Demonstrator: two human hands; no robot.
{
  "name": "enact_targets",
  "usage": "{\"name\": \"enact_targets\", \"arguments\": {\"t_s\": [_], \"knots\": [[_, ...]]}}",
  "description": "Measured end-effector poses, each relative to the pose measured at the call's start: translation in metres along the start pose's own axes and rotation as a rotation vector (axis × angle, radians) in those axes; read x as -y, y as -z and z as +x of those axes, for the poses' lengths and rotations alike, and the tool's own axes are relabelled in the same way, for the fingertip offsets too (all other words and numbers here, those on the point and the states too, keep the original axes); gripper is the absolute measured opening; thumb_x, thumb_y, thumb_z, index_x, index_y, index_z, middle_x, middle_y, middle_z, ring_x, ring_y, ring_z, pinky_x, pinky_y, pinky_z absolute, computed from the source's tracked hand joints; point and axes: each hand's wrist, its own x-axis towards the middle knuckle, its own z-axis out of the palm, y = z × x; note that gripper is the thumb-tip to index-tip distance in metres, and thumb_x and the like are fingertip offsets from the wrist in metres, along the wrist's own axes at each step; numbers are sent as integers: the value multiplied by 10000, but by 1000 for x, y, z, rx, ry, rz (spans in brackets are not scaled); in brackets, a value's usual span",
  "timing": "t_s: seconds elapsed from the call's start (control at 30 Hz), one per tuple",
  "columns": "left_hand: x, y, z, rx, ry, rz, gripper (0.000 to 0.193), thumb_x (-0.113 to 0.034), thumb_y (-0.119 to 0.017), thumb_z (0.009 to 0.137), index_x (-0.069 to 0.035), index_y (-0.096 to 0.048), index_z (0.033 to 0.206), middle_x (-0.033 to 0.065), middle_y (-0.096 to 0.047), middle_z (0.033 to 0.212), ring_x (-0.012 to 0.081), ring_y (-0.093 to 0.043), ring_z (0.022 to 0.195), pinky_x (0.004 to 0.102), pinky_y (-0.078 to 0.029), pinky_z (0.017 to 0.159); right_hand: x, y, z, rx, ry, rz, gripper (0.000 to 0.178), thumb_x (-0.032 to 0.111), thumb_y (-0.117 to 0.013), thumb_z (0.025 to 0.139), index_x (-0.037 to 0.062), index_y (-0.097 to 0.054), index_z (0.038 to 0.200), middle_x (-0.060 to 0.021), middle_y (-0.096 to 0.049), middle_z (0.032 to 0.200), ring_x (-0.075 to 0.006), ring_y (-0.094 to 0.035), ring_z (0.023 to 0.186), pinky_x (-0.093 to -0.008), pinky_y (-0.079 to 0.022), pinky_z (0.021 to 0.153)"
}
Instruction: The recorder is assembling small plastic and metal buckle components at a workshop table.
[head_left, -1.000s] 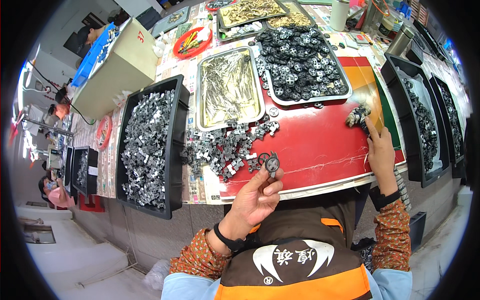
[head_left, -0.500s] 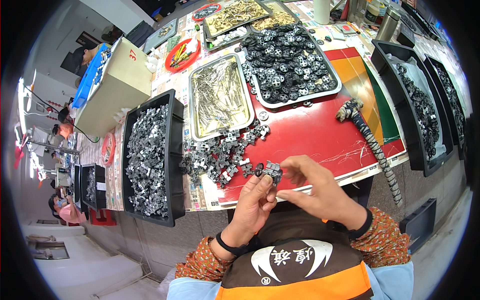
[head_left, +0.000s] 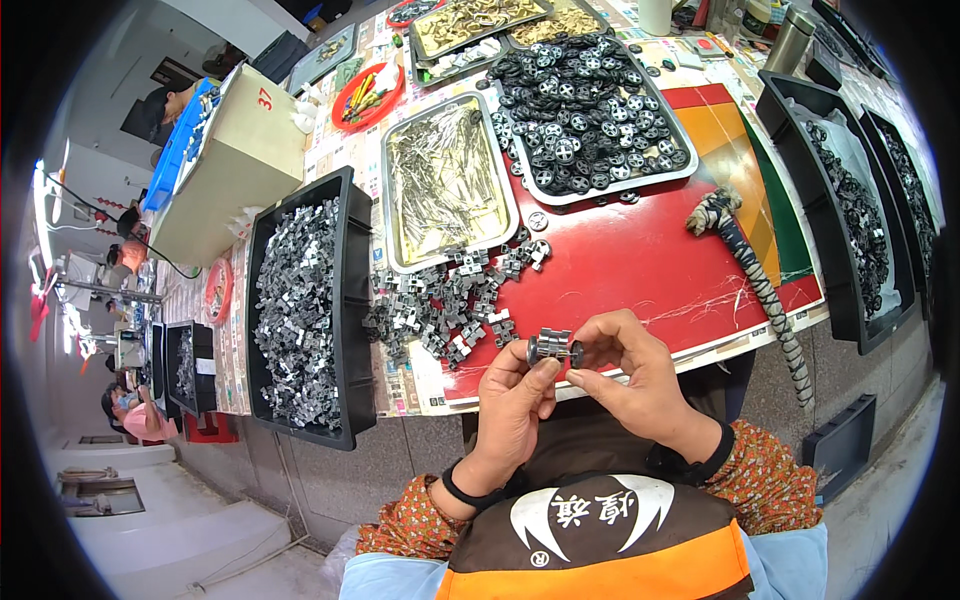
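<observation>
My left hand (head_left: 512, 410) pinches a small grey plastic toy-car chassis (head_left: 549, 343) between thumb and fingers, just past the table's near edge. A black wheel sits at each end of the chassis. At its right end, my right hand (head_left: 645, 385) has thumb and forefinger closed on the black wheel (head_left: 577, 353). Loose grey chassis parts (head_left: 440, 305) lie heaped on the table ahead and to the left. Beyond them, a metal tray (head_left: 510, 215) holds thin metal pins. A second tray (head_left: 683, 172) is piled with black wheels (head_left: 590, 110).
To the left stands a black bin (head_left: 357, 300) full of grey parts. A cloth-wrapped hammer-like tool (head_left: 755, 280) lies on the red mat (head_left: 630, 270). Black bins (head_left: 825, 240) with wheels stand at the right. A red dish (head_left: 385, 112) sits at the back. People work far left.
My right hand has come in against the chassis, and a black wheel now shows at its right end. The chassis is turned more level, and the view has shifted slightly.
</observation>
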Motion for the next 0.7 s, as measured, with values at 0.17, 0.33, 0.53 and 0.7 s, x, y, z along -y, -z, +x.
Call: {"name": "enact_targets", "arguments": {"t_s": [0.17,0.33,0.53,0.7], "knots": [[4,5,0,0,22,-16,162,-111,-729,1003,-57,-661,1139,-31,-653,886,11,-531,674,182,-408,526,-4,-2,-3,-19,-17,40,359,-17,-768,896,11,-577,1199,-82,-677,1075,-140,-708,966,-310,-587,874],[4,6,0,7,36,-40,157,-131,-713,1017,-57,-662,1145,-30,-647,874,15,-533,682,184,-416,538,-4,-4,-5,-28,4,-26,335,16,-794,895,-1,-592,1161,-89,-699,1051,-135,-718,894,-288,-592,803],[2,6,2,5,77,-61,132,-147,-699,1027,-64,-659,1122,-23,-636,836,28,-541,669,191,-422,538,6,-5,-1,-24,-73,-44,298,84,-818,911,-10,-620,1113,-87,-741,990,-117,-726,873,-256,-574,740],[4,4,4,0,94,-64,135,-157,-699,1027,-65,-657,1116,-22,-632,818,31,-540,657,192,-423,537,6,-2,-1,-34,-106,-36,280,84,-816,912,-14,-630,1098,-89,-743,965,-111,-726,859,-250,-573,724]]}}
